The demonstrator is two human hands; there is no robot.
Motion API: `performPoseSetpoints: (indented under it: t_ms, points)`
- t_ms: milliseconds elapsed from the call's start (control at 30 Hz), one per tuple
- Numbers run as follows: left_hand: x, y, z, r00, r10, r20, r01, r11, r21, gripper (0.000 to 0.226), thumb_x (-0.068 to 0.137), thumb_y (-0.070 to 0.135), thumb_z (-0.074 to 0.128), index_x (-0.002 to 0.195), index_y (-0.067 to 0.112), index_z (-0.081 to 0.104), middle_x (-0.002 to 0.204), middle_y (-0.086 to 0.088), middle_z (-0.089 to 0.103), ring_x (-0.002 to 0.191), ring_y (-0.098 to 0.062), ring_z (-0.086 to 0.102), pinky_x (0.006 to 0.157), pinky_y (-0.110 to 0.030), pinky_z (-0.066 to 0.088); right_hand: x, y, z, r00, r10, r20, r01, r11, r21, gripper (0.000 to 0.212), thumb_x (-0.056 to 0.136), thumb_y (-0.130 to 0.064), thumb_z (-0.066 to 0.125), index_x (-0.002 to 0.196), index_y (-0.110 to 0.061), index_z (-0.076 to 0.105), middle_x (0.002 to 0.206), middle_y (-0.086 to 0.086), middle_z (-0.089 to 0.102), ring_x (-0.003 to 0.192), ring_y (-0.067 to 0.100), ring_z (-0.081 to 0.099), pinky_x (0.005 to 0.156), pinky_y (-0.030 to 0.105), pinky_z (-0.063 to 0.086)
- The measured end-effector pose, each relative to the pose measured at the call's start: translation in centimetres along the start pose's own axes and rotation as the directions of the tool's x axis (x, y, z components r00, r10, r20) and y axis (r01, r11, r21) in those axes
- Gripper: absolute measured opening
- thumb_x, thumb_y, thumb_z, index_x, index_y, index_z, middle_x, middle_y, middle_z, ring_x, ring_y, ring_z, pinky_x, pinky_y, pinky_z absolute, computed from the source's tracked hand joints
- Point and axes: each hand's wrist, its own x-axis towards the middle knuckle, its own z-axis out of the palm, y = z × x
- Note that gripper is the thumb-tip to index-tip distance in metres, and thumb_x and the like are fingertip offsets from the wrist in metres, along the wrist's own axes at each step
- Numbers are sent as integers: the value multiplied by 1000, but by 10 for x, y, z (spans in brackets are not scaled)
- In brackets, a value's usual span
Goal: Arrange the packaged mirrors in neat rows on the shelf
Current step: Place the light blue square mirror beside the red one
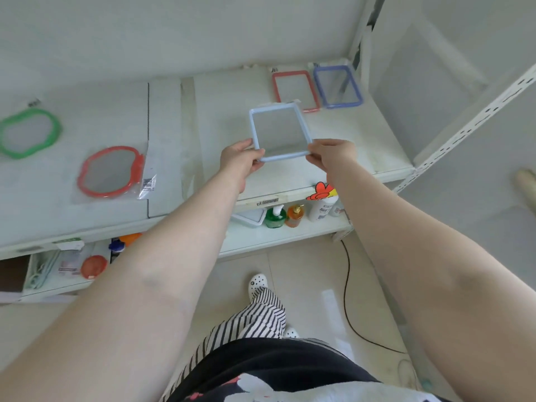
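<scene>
The white shelf [220, 111] takes up most of the view, its top surface running from the left edge to an upright post at the back right corner. On the left part of that surface lie two wavy oval mirrors in clear bags: a red oval mirror [111, 171] near the front edge and a green oval mirror [29, 132] behind it toward the far left. They sit apart at loose angles and do not look lined up.

At the back right corner two rectangular mirrors lie flat side by side, a red-framed mirror [295, 90] and, just beside it toward the post, a dark blue-framed mirror [338, 86]. Their long edges run roughly parallel, which reads as the start of a row.

The light blue-framed mirror [280, 136] is held above the right half of the surface, in front of the red-framed one. The left hand [239, 159] pinches its near left corner and the right hand [333, 153] pinches its near right corner, both closed on the frame.

By this evidence the task is partly done: one short row exists at the back right, the light blue mirror is not yet set down, and the two oval mirrors likely need straightening.
</scene>
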Motion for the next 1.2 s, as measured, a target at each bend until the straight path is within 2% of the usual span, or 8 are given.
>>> performPoseSetpoints:
  t_ms: [167, 300, 400, 567, 833, 967, 1100, 1200]
  points:
    - [40, 12, 0, 999, 16, -36, -16, 1000, 9, 53, 80, -11, 65, 130, 1, 51, 93, -9, 63, 91, -24, 62, 82, -27, 53, 39, -15, 31, 999, -37, 23, 39, 993, -115, 15, 77, 2, 73, 73, -12, 68, 71, 6, 68, 57, 17, 68, 72, 25, 60]
    - [73, 18, 3, 995, 39, -90, -35, 998, 45, 51, 80, -15, 62, 128, 0, 52, 97, -12, 61, 87, -24, 61, 70, -22, 54, 69, -20, 56, 996, -81, 25, 85, 970, -230, 10, 77, 1, 70, 81, -7, 73, 67, 6, 65, 56, 17, 63, 74, 30, 56]
    - [93, 22, 4, 985, 59, -163, -44, 994, 96, 50, 79, -15, 63, 126, -2, 54, 103, -18, 62, 81, -23, 60, 68, -23, 52, 83, -19, 73, 994, -105, 29, 109, 947, -301, 15, 75, 1, 71, 70, -13, 70, 62, 4, 60, 51, 16, 55, 71, 32, 53]
    - [124, 31, -8, 962, 81, -261, -34, 983, 181, 51, 75, -9, 68, 123, 4, 60, 115, -20, 68, 89, -20, 61, 94, -35, 51, 106, -20, 99, 991, -93, 96, 121, 930, -346, 22, 77, -1, 72, 98, -8, 72, 63, 1, 59, 52, 14, 51, 61, 27, 49]
    - [167, 40, -14, 950, 123, -288, -70, 980, 187, 52, 75, -6, 70, 125, 5, 60, 118, -16, 67, 104, -29, 66, 99, -39, 51, 144, -20, 125, 984, -89, 153, 140, 920, -365, 23, 77, -1, 71, 98, -10, 70, 61, 2, 59, 53, 15, 50, 62, 29, 48]
    - [186, 34, -17, 930, 175, -323, -69, 947, 314, 47, 76, 3, 73, 121, 9, 63, 113, -13, 70, 100, -27, 67, 86, -31, 53, 164, -11, 136, 982, -72, 172, 137, 904, -405, 16, 78, -3, 69, 93, -9, 71, 62, 3, 58, 62, 21, 52, 70, 33, 50]
    - [197, 28, -20, 919, 212, -332, -55, 904, 425, 42, 77, 8, 73, 119, 11, 65, 112, -11, 70, 103, -28, 67, 90, -36, 54, 177, -4, 140, 982, -40, 187, 124, 877, -464, 16, 80, -2, 68, 95, -6, 71, 63, 4, 58, 67, 23, 55, 77, 35, 53]
    - [199, 20, -19, 907, 274, -320, -68, 846, 529, 41, 78, 7, 72, 119, 8, 64, 111, -14, 69, 102, -28, 66, 87, -29, 51, 183, -1, 138, 976, -28, 215, 144, 826, -545, 18, 80, 2, 61, 95, 2, 71, 66, 9, 58, 67, 24, 54, 69, 33, 47]
